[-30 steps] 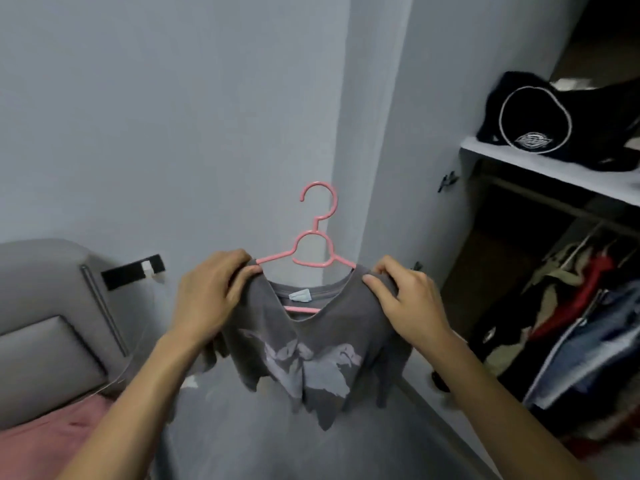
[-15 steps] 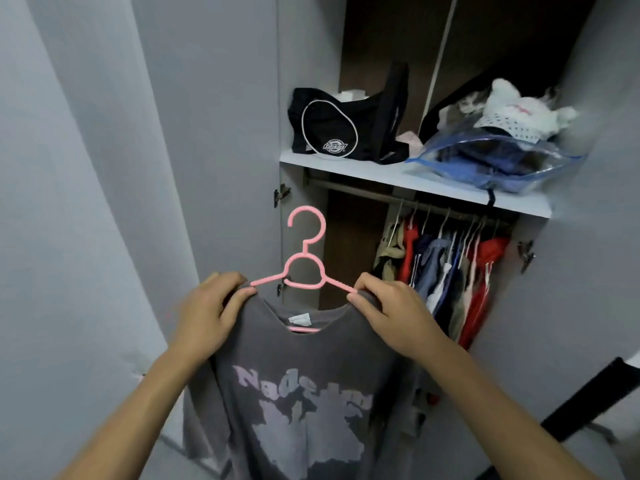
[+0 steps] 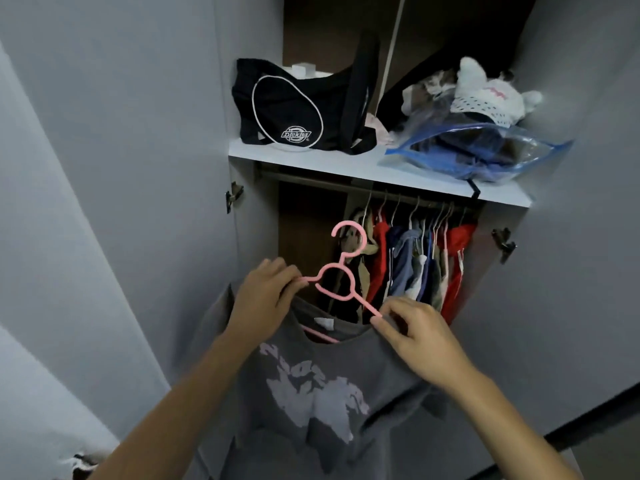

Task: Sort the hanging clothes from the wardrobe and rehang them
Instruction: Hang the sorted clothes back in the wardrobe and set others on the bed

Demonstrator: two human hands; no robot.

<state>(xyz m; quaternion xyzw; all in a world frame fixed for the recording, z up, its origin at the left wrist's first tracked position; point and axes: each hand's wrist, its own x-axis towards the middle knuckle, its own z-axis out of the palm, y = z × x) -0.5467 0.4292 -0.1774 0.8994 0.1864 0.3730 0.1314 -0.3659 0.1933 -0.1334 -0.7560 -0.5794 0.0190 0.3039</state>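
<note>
Before wardrobe opening: both hands' fingers [image 3: 291, 280] pinch pink hanger [image 3: 341, 271]; left rail [image 3: 311, 181] bare.

**Hidden and cut off**

The grey T-shirt [image 3: 311, 393] covers the pink hanger's [image 3: 341, 271] shoulders and runs off at 6 o'clock. Its print is too blurred to read. The rail clothes [image 3: 415, 265] overlap at 12 o'clock, lower halves hidden.

Head view, close, facing wardrobe [image 3: 381, 174]

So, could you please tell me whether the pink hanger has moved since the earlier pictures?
Yes. The pink hanger has swung from the bare wall to the open wardrobe; its hook now sits below the rail, before the hanging clothes.
</note>
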